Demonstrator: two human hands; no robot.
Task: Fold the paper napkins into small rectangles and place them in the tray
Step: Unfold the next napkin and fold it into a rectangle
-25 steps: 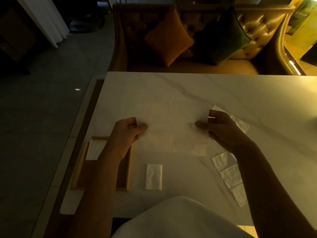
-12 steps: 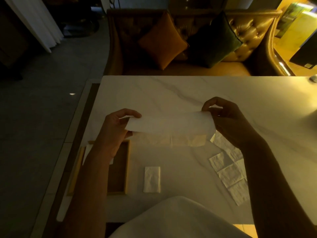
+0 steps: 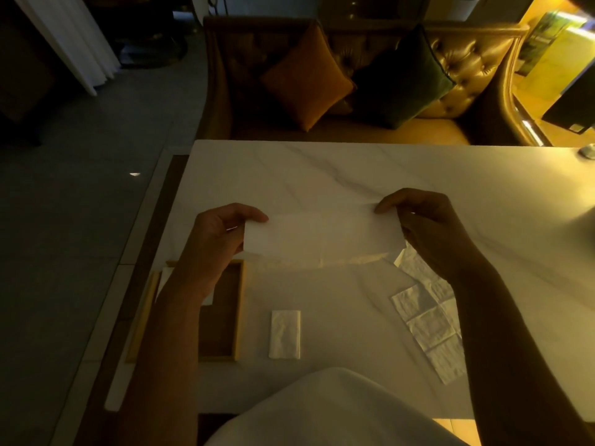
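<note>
Napkin (image 3: pixel 322 233) pinched at both ends by left hand (image 3: pixel 215 243) and right hand (image 3: pixel 431 233), long axis crosswise above surface (image 3: pixel 322 175); tray (image 3: pixel 240 304) below-left, folded napkin (image 3: pixel 285 334) beside it.

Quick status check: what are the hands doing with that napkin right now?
Left hand and right hand pinch napkin ends, half-folded, above table. Tray at left. Nothing in the way.
</note>
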